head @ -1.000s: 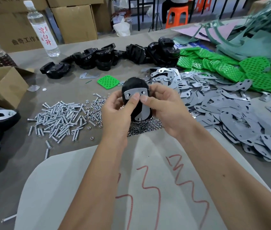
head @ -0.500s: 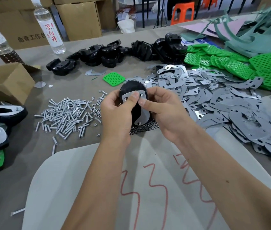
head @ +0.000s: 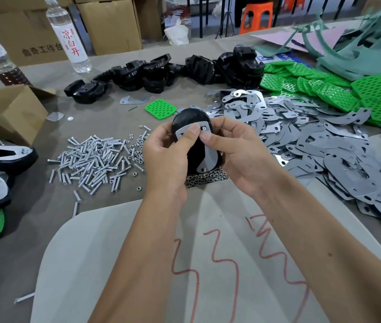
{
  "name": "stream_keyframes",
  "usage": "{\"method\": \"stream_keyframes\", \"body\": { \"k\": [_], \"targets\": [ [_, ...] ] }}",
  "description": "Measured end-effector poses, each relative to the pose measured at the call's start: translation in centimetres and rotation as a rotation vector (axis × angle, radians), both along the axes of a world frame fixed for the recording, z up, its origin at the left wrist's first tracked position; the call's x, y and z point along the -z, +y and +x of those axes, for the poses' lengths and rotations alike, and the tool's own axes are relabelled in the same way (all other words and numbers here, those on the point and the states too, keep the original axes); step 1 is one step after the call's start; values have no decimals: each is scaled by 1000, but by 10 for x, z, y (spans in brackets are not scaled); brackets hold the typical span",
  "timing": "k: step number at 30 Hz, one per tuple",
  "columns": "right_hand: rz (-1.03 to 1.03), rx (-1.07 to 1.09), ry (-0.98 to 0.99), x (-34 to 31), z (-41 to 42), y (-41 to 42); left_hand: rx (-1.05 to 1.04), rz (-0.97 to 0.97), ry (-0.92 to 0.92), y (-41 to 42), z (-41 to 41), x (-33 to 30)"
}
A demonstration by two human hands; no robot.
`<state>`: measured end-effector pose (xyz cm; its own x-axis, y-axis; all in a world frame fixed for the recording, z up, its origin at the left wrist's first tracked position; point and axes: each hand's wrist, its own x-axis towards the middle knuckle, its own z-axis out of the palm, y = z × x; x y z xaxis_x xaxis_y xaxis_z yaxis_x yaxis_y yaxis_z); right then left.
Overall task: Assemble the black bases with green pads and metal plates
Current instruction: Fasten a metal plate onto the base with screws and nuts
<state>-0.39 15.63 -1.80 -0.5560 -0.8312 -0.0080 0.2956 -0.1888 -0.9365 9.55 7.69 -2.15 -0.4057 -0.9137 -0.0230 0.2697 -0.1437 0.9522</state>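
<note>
Left hand (head: 168, 157) and right hand (head: 238, 155) gripped the black base (head: 190, 123), thumbs pinning the metal plate (head: 209, 157). Risk: plate could slide off its holes, dropping toward the nuts (head: 208, 179) at 6 o'clock.

black base (head: 193, 138), metal plate (head: 208, 148) on it

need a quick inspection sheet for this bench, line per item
surface: grey table with a pale sheet marked in red
job's things: black base held up with a metal plate on it; black bases pile, green pads, metal plates
clutter: screws, nuts, cardboard box, two bottles
grippers: left hand and right hand grip the base, thumbs on the plate
cables: nothing seen
surroundings: cartons, orange stool
</note>
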Motion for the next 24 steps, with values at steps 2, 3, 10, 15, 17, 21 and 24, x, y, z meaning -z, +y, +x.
{"method": "stream_keyframes", "body": {
  "k": [2, 3, 10, 15, 17, 21, 24],
  "targets": [
    [16, -9, -11, 2, 0, -1, -6, 62, 5, -1, 2, 0],
    [22, -11, -6, 3, 0, -1, -18, 68, 5, -1, 3, 1],
    [70, 88, 218, 11, 1, -7, -137, -51, -58, 1, -5, 8],
    [115, 250, 288, 7, -3, -9, -122, -208, -227, 2, -9, 13],
    [133, 405, 254, 3, -18, -4, -141, -326, -387, 7, -12, 16],
    [76, 730, 110, -3, -57, 19, -56, -598, -622, 23, -32, 10],
    [42, 877, 103, -3, -71, 28, 101, -756, -843, 42, -62, 2]
  ]
}}
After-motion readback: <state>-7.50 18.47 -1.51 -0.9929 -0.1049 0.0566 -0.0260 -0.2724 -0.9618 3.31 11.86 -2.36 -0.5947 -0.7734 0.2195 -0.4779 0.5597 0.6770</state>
